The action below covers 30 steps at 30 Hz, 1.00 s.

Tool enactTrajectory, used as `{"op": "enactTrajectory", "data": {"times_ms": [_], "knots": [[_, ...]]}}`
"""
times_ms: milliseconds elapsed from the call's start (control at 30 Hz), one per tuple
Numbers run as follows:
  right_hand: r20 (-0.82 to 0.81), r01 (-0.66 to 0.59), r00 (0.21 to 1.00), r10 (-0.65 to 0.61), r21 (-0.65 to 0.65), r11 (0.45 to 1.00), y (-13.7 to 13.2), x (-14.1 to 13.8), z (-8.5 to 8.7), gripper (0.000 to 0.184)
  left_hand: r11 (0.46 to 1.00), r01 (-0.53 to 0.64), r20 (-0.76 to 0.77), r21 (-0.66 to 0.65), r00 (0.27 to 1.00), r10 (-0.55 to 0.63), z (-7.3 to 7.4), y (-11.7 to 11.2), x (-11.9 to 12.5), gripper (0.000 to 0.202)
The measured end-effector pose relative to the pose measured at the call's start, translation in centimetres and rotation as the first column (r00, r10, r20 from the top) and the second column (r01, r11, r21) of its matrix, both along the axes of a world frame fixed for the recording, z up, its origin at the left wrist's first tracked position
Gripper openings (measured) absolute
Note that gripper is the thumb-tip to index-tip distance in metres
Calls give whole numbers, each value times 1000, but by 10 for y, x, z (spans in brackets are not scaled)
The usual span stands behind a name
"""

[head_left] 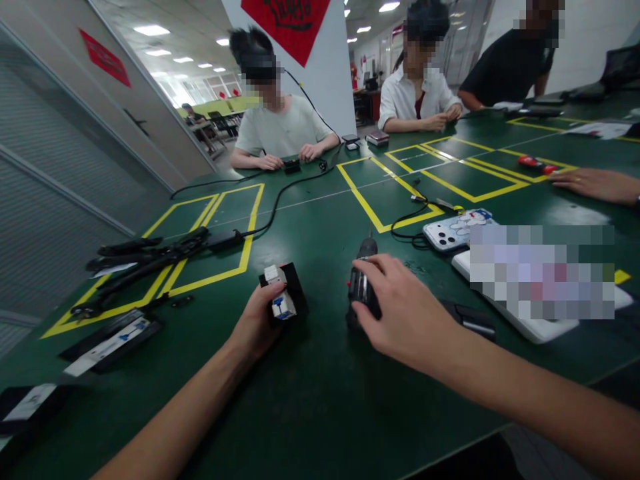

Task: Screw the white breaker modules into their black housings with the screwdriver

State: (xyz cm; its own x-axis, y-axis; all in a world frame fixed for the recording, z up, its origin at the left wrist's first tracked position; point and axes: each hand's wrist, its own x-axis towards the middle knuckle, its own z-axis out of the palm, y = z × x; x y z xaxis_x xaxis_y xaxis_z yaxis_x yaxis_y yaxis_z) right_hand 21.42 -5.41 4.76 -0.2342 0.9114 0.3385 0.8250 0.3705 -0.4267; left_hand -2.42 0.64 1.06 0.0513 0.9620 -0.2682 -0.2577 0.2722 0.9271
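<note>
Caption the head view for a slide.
Left hand holds a block, right hand a power drill, at a green table.

Glossy drill (361, 288), apparently plastic.

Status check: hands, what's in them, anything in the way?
Left hand gripping small black-and-white block. Right hand grasping drill, bit pointing away. Black cable and phone right of the bit, possibly in the way.

Counter (310, 400): dark green, marked off with yellow tape (383, 228)
Left side: black cabled gear (175, 250), black pieces (95, 339) with white strips (95, 355)
Middle: long black cable (276, 208)
Right side: white slab (539, 331), red-and-black object (527, 161)
</note>
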Motion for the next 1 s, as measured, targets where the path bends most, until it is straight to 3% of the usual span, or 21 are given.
{"op": "enactTrajectory", "data": {"times_ms": [133, 233, 333, 433, 500, 567, 633, 667, 767, 900, 967, 1000], "knots": [[233, 3, 972, 20, -99, 995, -13, 34, -15, 73, 999, 39, -9, 35, 999, -39, -6, 2, 1, 52], [366, 80, 930, -31, -120, 990, -11, 34, -22, 82, 999, 33, -17, 42, 999, -32, -7, 3, 1, 52], [399, 117, 916, -49, -147, 982, -2, 29, -24, 87, 998, 42, -14, 56, 999, -41, -4, 2, 3, 50], [266, 66, 964, -19, -169, 983, 3, 36, -15, 92, 997, 53, -13, 59, 999, -52, 0, 0, 5, 51], [57, 32, 998, -22, -186, 982, -3, 50, -3, 92, 998, 43, -20, 42, 999, -43, 2, -1, 6, 53], [-239, 62, 963, -128, -265, 962, -17, 67, 10, 82, 999, 36, -24, 28, 999, -36, 4, -2, 7, 54], [-473, 139, 829, -299, -343, 929, -36, 83, 19, 48, 999, 33, -18, 30, 999, -33, 4, -2, 7, 53], [-595, 111, 721, -356, -407, 907, -46, 89, 20, 38, 999, 30, -13, 36, 999, -30, 3, -2, 8, 53], [-808, -63, 431, -403, -472, 879, -68, 93, 14, 54, 998, 27, -8, 57, 1000, -26, 2, -1, 8, 53], [-872, -136, 103, -479, -489, 861, -78, 79, -5, 50, 997, 35, -27, 64, 999, -33, 2, -2, 8, 56], [-838, -191, -1, -546, -536, 823, -81, 75, -17, 56, 998, 35, -45, 59, 998, -32, 2, -1, 7, 57], [-817, -224, -14, -576, -559, 798, -82, 74, -23, 59, 998, 38, -52, 53, 998, -35, 2, -1, 7, 57]]}}
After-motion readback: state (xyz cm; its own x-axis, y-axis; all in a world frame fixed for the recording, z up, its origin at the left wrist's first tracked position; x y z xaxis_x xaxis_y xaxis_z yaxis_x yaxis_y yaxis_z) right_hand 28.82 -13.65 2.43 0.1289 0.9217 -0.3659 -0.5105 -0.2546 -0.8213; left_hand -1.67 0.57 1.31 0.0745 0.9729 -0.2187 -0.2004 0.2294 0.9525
